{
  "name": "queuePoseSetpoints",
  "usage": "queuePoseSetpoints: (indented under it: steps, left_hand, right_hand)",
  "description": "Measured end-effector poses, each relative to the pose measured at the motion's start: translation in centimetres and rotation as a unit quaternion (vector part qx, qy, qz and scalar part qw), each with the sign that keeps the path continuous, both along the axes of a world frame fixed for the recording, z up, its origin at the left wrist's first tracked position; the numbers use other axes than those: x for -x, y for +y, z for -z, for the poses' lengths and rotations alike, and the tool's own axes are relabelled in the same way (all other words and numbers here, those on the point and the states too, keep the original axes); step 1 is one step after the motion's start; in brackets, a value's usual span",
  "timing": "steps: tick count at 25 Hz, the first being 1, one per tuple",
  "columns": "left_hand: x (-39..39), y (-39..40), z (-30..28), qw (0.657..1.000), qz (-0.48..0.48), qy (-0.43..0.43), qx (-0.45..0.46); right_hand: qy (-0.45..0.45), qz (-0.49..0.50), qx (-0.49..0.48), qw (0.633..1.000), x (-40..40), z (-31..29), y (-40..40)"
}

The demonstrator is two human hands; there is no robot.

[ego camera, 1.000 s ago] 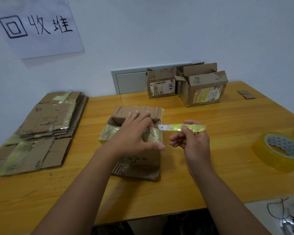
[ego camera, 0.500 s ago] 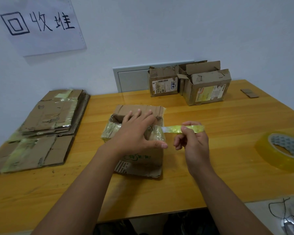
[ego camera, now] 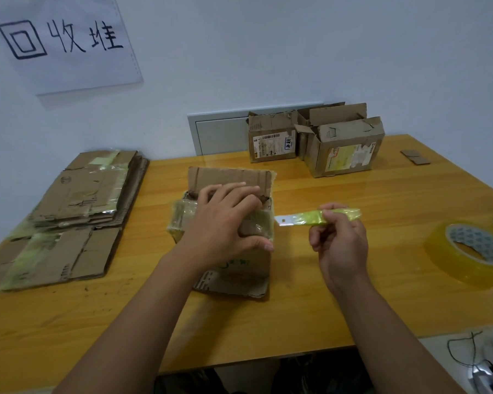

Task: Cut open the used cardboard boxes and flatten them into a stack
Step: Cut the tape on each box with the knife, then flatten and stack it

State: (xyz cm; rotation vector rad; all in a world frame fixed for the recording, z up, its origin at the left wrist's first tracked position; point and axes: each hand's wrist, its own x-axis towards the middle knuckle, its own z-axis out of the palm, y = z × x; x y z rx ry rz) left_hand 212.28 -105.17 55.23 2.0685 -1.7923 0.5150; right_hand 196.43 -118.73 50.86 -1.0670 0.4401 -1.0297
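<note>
My left hand (ego camera: 225,223) presses spread fingers on the taped corrugated box (ego camera: 228,231) mid-table (ego camera: 353,294); my right hand (ego camera: 339,245) pinches a thin blade (ego camera: 319,218) wrapped in glossy yellow tape, just beside the box.

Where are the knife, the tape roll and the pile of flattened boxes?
knife (ego camera: 320,216): head view, on its yellow-wrapped handle.
tape roll (ego camera: 450,265): head view, on its yellowish outer side.
pile of flattened boxes (ego camera: 88,191): head view, on the top sheet.

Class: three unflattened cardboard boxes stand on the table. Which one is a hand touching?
The nearest box, mid-table: the left hand rests on it. The two boxes by the wall stand untouched.
</note>
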Motion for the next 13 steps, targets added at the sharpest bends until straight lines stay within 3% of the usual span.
queuePoseSetpoints:
  steps: [4, 7, 9, 13]
  left_hand:
    - [0.9, 0.9, 2.0, 0.981, -0.027, -0.109, 0.158]
    - [2.1, 1.8, 4.6, 0.965, -0.061, -0.145, 0.209]
    - [2.9, 2.6, 6.3, 0.972, -0.073, -0.118, 0.187]
    - [4.2, 3.7, 7.5, 0.986, -0.074, -0.009, 0.146]
  right_hand:
    - [0.026, 0.051, 0.052, 0.997, -0.1, 1.3, -0.1]
    - [0.161, 0.089, 0.213, 0.96, 0.0, 3.2, -0.1]
    - [0.295, 0.05, 0.348, 0.889, 0.1, 4.4, -0.5]
    - [0.539, -0.038, 0.517, 0.664, 0.1, 6.2, -0.6]
